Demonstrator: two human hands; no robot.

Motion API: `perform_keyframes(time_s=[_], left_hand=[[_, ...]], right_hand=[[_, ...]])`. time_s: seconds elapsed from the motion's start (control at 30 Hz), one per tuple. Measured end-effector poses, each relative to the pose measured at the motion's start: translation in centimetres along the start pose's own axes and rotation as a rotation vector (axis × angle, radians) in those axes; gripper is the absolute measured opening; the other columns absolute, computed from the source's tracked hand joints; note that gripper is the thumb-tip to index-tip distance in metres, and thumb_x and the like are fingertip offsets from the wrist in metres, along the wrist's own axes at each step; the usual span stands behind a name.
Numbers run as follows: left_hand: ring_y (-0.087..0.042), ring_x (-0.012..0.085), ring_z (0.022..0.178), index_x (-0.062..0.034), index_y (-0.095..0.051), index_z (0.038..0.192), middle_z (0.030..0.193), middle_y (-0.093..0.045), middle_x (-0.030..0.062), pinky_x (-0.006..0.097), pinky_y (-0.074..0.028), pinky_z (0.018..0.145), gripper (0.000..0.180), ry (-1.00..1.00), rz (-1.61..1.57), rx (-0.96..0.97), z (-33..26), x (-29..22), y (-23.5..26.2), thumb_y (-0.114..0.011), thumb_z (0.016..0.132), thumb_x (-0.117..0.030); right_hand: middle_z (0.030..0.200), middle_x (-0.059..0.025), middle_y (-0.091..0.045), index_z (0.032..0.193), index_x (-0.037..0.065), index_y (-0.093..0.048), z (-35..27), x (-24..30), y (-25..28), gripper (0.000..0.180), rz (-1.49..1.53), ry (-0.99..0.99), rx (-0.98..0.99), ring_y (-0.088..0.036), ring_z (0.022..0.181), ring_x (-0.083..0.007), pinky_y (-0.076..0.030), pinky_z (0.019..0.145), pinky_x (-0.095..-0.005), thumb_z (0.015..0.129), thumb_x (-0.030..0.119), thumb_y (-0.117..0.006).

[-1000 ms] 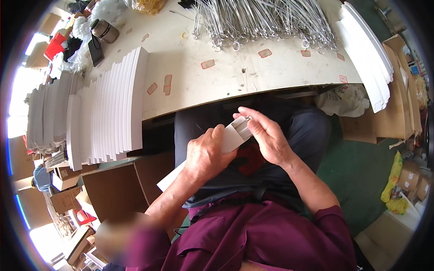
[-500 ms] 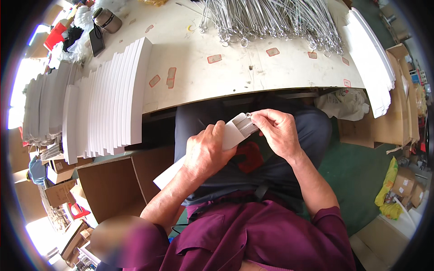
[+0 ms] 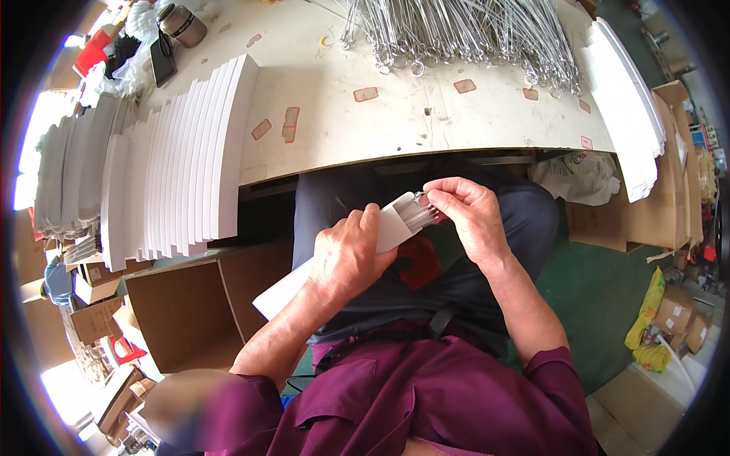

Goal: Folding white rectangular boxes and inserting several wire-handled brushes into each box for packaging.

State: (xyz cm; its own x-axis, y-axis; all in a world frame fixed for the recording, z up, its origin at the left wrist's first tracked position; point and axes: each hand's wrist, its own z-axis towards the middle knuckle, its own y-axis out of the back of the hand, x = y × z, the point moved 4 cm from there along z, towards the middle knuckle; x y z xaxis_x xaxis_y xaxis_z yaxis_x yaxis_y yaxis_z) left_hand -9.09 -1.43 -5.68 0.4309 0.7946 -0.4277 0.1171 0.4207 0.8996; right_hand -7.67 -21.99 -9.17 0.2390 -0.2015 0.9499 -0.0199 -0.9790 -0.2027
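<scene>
here, left hand (image 3: 344, 254) grips a white box (image 3: 391, 230) (end open).

Metal bottle (image 3: 183, 26), dark phone (image 3: 163, 62), yellow bag (image 3: 646, 310)

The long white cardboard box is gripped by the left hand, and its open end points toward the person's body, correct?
No: in the head view, the white box points its open end away from the body, toward the right hand. The left hand grips it.
</scene>
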Motion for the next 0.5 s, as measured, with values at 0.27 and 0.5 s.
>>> perform_keyframes(time_s=[0.27,0.5], left_hand=[[-0.072,0.0329,0.076,0.0014,-0.059,0.116,0.086,-0.068,0.0146,0.043,-0.060,0.065,0.054,0.021,0.009,0.017,-0.1,0.4,-0.3,-0.084,0.076,-0.025],[-0.072,0.0335,0.076,0.0005,-0.059,0.116,0.086,-0.068,0.0150,0.044,-0.060,0.065,0.054,0.019,0.015,0.057,-0.1,0.4,-0.5,-0.084,0.075,-0.024]], right_hand=[[0.079,-0.0053,-0.072,0.100,-0.002,-0.072,0.0,0.8,-0.1,0.015,-0.445,0.077,0.055,-0.066,0.072,-0.0081,-0.052,0.063,-0.0255,0.100,0.012,-0.069],[0.079,-0.0050,-0.072,0.095,-0.003,-0.072,0.5,1.4,0.1,0.014,-0.347,0.091,0.044,-0.063,0.072,-0.0072,-0.052,0.066,-0.0258,0.098,0.010,-0.070]])
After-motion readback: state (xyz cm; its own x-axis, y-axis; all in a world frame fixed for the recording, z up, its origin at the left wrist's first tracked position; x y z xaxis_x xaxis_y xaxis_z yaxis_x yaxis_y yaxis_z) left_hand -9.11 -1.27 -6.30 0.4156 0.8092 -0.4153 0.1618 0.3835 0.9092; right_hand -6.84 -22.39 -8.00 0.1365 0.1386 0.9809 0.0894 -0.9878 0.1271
